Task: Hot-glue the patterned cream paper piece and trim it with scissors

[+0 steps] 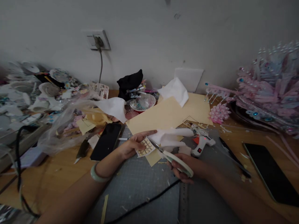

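My left hand [134,144] grips a small white piece of material with a dark curved pattern [146,147], thumb on top. In my right hand [184,166] is a pair of scissors [178,161] with pale handles. The blades point up and left and lie over the right side of the patterned piece. Just beyond the blades lies white cloth [174,137]. A yellowish paper piece [153,157] shows beneath the patterned piece, above the grey cutting mat [133,186].
A white glue gun [203,144] lies right of my right hand. Phones rest at left [106,141] and right [271,171]. Behind are yellowish sheets [154,115]. Pink beaded ornaments [263,93] pile up at right, white parts [42,96] at left. A black cable [144,202] crosses the mat.
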The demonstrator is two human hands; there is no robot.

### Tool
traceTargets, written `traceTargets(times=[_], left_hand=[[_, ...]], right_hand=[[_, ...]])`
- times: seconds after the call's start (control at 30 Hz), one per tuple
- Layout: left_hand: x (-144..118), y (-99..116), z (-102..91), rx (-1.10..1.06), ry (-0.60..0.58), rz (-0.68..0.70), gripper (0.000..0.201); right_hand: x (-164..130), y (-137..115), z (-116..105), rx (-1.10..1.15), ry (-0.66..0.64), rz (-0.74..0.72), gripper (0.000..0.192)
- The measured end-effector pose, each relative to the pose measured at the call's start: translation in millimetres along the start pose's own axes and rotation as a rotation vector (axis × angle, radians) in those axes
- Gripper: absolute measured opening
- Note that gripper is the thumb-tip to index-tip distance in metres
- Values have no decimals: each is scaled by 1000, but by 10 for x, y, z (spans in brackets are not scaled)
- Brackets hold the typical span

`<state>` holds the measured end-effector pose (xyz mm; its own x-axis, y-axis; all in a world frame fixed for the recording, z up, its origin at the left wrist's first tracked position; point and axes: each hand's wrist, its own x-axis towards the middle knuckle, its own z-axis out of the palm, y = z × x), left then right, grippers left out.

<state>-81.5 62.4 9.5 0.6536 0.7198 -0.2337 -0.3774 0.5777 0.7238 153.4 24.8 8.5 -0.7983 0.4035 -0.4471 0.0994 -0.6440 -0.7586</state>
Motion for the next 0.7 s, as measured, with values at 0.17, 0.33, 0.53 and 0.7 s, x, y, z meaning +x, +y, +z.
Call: traceTargets(times=[0.17, 0.33, 0.53, 0.7], left_hand=[[-5, -4, -2, -4, -22, -9, 73], [-5, -1, 12, -2, -43, -5, 71], [-4, -5, 7, 7, -39, -14, 73], [-4, -12, 3, 9, -25, -19, 73]], right_hand=[[-20, -20, 19, 20, 1, -21, 49], [-6, 2, 5, 26, 12, 1, 44], [9, 6, -2, 15, 18, 21, 44], [21, 9, 3, 17, 13, 30, 44]])
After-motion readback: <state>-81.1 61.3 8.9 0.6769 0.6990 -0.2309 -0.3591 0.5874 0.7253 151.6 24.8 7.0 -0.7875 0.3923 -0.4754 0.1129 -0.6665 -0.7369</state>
